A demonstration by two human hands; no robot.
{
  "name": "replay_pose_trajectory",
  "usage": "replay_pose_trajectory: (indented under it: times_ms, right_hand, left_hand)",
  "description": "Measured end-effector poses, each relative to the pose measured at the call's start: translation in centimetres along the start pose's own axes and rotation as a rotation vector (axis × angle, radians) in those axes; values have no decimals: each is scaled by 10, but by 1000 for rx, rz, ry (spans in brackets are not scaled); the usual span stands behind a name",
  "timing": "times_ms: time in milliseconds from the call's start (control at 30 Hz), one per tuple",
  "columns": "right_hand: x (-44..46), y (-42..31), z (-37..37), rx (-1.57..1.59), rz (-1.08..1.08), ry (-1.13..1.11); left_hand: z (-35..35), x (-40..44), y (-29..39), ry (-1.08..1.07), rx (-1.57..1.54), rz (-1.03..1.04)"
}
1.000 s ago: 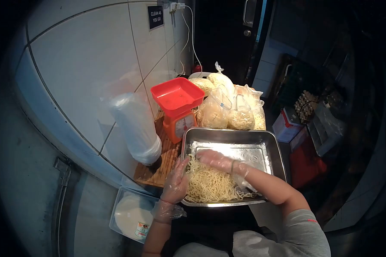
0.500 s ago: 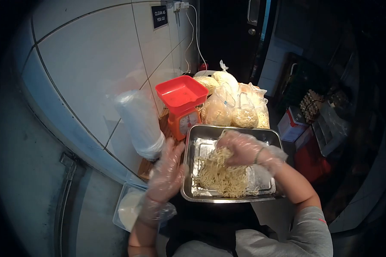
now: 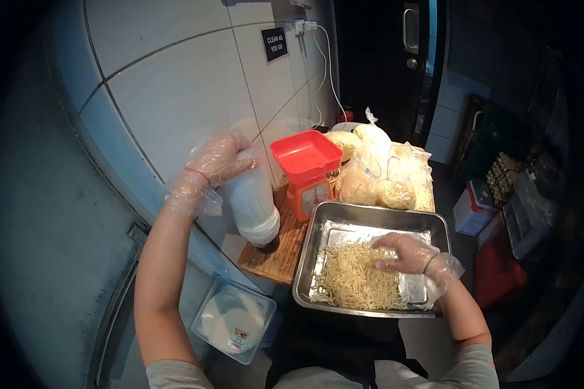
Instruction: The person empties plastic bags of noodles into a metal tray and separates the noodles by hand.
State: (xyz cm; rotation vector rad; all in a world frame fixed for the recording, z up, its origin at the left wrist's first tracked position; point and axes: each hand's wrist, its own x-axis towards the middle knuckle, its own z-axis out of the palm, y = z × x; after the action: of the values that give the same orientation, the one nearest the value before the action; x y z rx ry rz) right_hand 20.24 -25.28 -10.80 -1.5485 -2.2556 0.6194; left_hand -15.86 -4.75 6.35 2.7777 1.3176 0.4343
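My left hand, in a clear plastic glove, is raised at the top of a bundle of clear plastic bags that stands upright. Its thumb and fingers are apart around the bundle's upper end; whether they touch the plastic is hard to see. Pale yellow noodles lie in a loose heap in a rectangular steel tray. My right hand, gloved too, hovers over or touches the heap's right edge, fingers curved and apart, with no noodles lifted.
Behind the tray stands an orange kitchen scale with a red pan. Filled plastic bags crowd the table's far end. Low on the left is a lidded plastic container; egg trays stand at right. A tiled wall borders the left side.
My left hand has gone from beside the tray up to the bag bundle. My right hand has let the noodles drop and moved right. The whole view has shifted.
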Motion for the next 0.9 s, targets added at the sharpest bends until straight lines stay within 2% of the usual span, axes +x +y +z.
replay_pose_trajectory:
  times_ms: [133,233,333,433,500,600,733,767,833,900]
  right_hand:
    - [-5,6,6,-43,24,-17]
    - [-7,6,3,-53,-13,0]
    - [-7,4,3,-50,-4,14]
    - [-1,-1,0,-35,2,-43]
    - [6,-8,-2,-27,-102,158]
    - [21,-45,-18,-144,-232,497]
    - [44,-92,-36,-250,-450,876]
    - [50,-99,-38,-278,-526,947]
    - [61,-107,-32,-323,-554,967]
    - [69,-99,-28,-357,-535,956]
  left_hand:
    - [9,0,-1,178,-124,68]
    - [12,-2,1,319,-189,15]
    - [10,3,-7,549,-516,-43]
    - [-17,11,-3,922,-739,166]
    - [-51,7,23,1138,-669,105]
    - [-81,3,65,1155,-594,89]
    - [-41,22,92,733,-1042,275]
    - [-24,27,94,642,-1081,193]
    - [7,35,95,453,-1147,31]
    - [35,44,87,344,-1192,-43]
